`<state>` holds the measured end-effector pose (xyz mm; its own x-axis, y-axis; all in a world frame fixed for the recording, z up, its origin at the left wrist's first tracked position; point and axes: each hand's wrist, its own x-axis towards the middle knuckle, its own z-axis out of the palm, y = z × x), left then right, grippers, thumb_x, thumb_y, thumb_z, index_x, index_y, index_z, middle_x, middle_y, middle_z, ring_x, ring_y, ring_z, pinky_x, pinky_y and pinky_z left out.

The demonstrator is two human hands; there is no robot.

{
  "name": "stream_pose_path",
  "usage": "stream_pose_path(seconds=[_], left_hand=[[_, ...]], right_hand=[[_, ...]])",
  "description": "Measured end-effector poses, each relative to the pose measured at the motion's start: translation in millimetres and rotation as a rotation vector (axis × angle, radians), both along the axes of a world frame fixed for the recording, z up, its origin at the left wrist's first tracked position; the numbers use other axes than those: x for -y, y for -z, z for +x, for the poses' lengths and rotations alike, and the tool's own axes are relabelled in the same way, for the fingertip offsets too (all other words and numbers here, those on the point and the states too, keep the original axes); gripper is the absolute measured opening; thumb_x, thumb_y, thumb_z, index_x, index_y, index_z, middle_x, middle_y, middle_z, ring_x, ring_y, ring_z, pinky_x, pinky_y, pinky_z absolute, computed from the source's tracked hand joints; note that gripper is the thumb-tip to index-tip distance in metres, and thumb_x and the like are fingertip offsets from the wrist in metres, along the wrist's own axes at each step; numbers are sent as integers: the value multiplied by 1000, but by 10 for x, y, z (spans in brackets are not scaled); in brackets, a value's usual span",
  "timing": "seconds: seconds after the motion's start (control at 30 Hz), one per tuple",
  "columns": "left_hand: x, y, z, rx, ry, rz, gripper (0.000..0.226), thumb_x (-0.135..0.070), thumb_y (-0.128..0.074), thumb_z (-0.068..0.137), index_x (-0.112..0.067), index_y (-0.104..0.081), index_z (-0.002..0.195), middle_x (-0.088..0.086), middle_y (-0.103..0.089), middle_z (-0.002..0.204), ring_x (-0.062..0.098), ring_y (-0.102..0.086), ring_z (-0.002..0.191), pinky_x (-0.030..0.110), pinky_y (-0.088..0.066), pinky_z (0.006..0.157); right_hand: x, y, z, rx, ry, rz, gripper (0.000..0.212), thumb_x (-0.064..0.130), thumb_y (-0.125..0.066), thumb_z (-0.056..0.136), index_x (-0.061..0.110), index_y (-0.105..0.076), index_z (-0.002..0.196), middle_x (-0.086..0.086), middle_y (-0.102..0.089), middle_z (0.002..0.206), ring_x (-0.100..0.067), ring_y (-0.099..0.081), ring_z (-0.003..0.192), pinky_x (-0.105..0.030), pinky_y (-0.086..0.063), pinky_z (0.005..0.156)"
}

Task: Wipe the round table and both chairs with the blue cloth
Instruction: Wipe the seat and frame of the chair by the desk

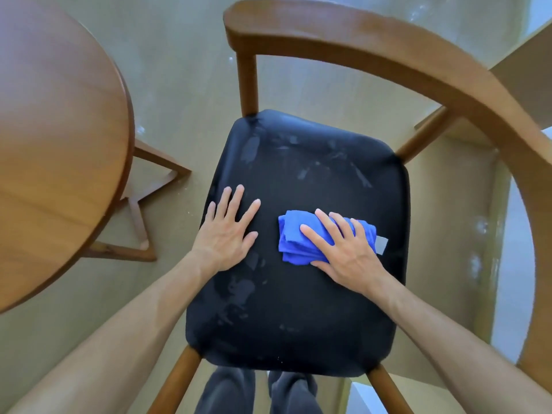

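Both hands lie flat on what I see below me: my left hand (227, 231) rests palm down on the bare seat (298, 294) at mid-frame, fingers straight and spread, holding nothing; my right hand (343, 249) presses on the cloth (294, 237) just right of centre, fingers straight and fanned over it, not curled round it. I count one cloth, bright blue, folded into a thick wad of several layers, with a small pale tag (381, 245) sticking out at its right edge. It sits on the seat's middle right, well apart from my left hand. The seat is black, padded and roughly square with rounded corners, and it carries grey smears and streaks, most of them along its upper part and in a patch at lower left. I see one chair (388, 52) in frame: a curved wooden back rail sweeps from upper centre round to the right edge, and four wooden posts or legs meet the seat corners. One round wooden table (59, 144) fills the left side, only part of it in view, with its wooden base struts showing on the floor (179, 70) beneath its right rim. The floor is pale olive. At the bottom centre, below the seat, two dark grey trouser legs (257, 392) show.
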<state>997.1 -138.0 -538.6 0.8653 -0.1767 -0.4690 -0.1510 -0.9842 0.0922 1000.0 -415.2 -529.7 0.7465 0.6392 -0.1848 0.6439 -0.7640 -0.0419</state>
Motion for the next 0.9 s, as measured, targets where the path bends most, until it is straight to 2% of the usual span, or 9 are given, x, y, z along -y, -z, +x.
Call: stream_pose_path(seconds=[0.07, 0.13, 0.2, 0.27, 0.37, 0.53, 0.7, 0.8, 0.9], left_hand=[[1, 46, -23, 5, 4, 9, 67, -51, -26, 99, -30, 8, 153, 10, 23, 159, 30, 19, 147, 48, -5, 120], [5, 63, -30, 7, -5, -16, 68, -52, -28, 99, -31, 6, 153, 9, 22, 160, 30, 19, 147, 48, -4, 119], [12, 50, -20, -7, -3, -28, 68, -52, -29, 99, -31, 4, 154, 9, 21, 160, 30, 18, 147, 49, -5, 119], [13, 30, -3, -29, 3, -27, 67, -51, -30, 99, -31, 5, 154, 10, 22, 160, 31, 18, 147, 50, -5, 119], [1, 12, 16, -51, 2, -17, 67, -51, -27, 100, -31, 8, 153, 10, 24, 159, 32, 21, 146, 50, -4, 119], [24, 52, 0, -34, -10, -31, 67, -50, -27, 100, -30, 7, 153, 11, 24, 159, 33, 20, 146, 52, -5, 119], [80, 53, 3, -23, -61, -45, 67, -47, -34, 98, -30, 0, 154, 9, 21, 160, 31, 20, 146, 54, -6, 119], [91, 19, 15, -18, -89, -64, 68, -45, -39, 96, -30, -6, 154, 9, 19, 160, 31, 18, 147, 55, -7, 119], [79, -5, 15, -19, -99, -78, 68, -45, -41, 96, -30, -8, 154, 8, 18, 161, 30, 17, 147, 54, -7, 118]], right_hand=[[-79, 41, -154, 87, 39, 33, 57, 18, -69, 79, 20, -55, 134, -19, -52, 137, -40, -58, 108, -50, -49, 81], [-205, 29, -342, 135, 74, 32, 65, -7, -59, 67, 18, -63, 127, -20, -60, 126, -38, -62, 95, -43, -52, 72], [-272, -40, -467, 148, 66, 28, 67, -12, -52, 63, 17, -66, 122, -21, -64, 117, -37, -64, 84, -39, -52, 64], [-258, -104, -636, 116, -1, 90, 62, -9, -51, 66, 16, -67, 121, -22, -66, 112, -37, -63, 78, -38, -51, 61], [-241, -147, -1259, 11, -260, 202, 46, 3, -37, 87, 21, -65, 120, -20, -67, 110, -34, -62, 78, -36, -49, 63], [-410, -87, -1689, -149, -743, 170, 32, 15, -51, 89, 31, -52, 118, -5, -60, 115, -25, -54, 90, -33, -46, 70], [-335, -75, -1742, -175, -1142, -158, 16, 28, -54, 88, 35, -63, 99, -2, -54, 121, -28, -51, 103, -35, -44, 80], [-8, -156, -1421, -213, -1124, -104, 12, 26, -59, 84, 36, -62, 87, 2, -54, 118, -28, -52, 101, -33, -42, 76], [368, -203, -928, -222, -1019, 42, 19, 16, -56, 86, 33, -57, 95, 0, -57, 116, -30, -55, 94, -36, -43, 69]])
